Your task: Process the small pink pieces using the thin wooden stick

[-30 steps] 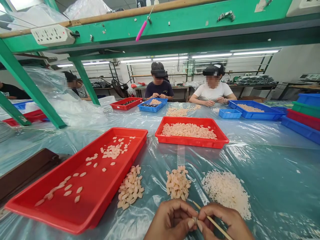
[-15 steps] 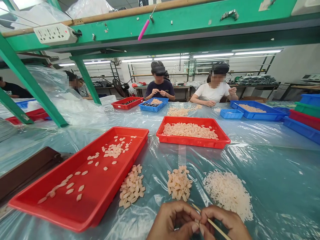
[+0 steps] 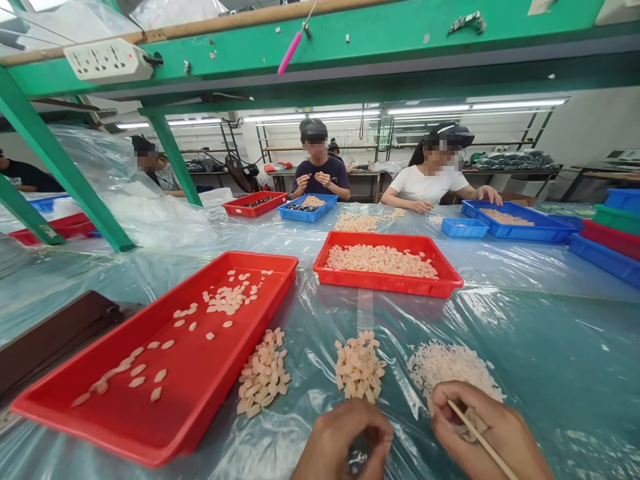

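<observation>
My right hand is closed around a thin wooden stick and rests at the near edge of a heap of small white bits. My left hand has its thumb and fingertips curled together in a pinch; whatever may be between them is hidden. Just beyond it lies a pile of pale beige, leaf-shaped pieces. Farther left, another pile of similar pieces sits against a long red tray, which has such pieces scattered inside.
A second red tray, full of pale pieces, stands beyond the piles. Across the table, two people work beside blue trays. A green shelf frame spans overhead, with its leg at the left. Plastic sheeting covers the table.
My hands were together at the fingertips and are now apart. My right hand has moved right with the stick, to the white heap. Across the table, one person's hand has lowered to a blue tray.
</observation>
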Motion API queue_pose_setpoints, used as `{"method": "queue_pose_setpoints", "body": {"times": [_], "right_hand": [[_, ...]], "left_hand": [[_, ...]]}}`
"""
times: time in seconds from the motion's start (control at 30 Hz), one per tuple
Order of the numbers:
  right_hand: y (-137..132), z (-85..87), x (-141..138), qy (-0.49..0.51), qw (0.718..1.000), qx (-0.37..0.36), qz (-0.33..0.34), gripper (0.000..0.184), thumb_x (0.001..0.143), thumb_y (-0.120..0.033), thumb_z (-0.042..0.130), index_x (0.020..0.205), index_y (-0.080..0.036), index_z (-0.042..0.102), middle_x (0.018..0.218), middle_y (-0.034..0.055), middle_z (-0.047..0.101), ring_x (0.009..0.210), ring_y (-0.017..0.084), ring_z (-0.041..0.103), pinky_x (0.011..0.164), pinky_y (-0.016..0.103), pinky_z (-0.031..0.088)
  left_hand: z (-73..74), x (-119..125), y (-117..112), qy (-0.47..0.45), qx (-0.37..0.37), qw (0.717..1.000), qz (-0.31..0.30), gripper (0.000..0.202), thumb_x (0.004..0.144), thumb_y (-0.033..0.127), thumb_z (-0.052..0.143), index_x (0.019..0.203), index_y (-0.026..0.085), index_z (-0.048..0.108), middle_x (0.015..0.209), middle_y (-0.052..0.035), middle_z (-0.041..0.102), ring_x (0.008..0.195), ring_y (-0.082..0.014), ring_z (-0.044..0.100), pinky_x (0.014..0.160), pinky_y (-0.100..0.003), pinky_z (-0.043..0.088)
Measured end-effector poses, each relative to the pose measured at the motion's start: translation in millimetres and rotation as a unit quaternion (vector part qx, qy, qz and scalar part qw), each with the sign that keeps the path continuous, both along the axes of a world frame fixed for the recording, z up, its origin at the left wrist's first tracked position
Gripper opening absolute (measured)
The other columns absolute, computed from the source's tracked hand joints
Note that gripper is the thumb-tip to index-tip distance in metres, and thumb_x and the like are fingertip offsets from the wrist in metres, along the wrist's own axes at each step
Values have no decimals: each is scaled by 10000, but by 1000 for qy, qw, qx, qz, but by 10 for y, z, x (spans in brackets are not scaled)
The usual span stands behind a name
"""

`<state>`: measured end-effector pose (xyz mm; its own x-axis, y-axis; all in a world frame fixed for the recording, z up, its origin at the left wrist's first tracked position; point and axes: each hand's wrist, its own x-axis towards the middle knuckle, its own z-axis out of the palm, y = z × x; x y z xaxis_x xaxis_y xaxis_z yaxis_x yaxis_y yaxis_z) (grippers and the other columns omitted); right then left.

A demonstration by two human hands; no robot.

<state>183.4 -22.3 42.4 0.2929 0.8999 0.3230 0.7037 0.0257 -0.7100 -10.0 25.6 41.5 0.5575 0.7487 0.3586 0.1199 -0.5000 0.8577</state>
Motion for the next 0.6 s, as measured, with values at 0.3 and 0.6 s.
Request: {"method": "queue_pose_setpoints", "body": {"times": [0.3, 0.6], "right_hand": [[19, -135, 476, -281, 958, -21, -49, 228, 813, -354, 423, 635, -242, 511, 568, 36, 607, 454, 213, 592, 393, 279, 432], [-60, -83, 141, 44, 997, -33, 57, 310, 911, -473, 468, 921, -267, 700, 983, 34, 724, 959, 219, 667, 677, 182, 541]], "left_hand": [[-296, 4, 52, 106, -17, 990, -97, 172, 742, 147, 603, 828, 162, 751, 722, -80, 723, 648, -177, 648, 620, -215, 472], [-357, -57, 59, 158, -59, 980, -107, 176, 754, 239, 639, 901, 257, 735, 756, -11, 671, 568, -137, 512, 497, -200, 372]]}}
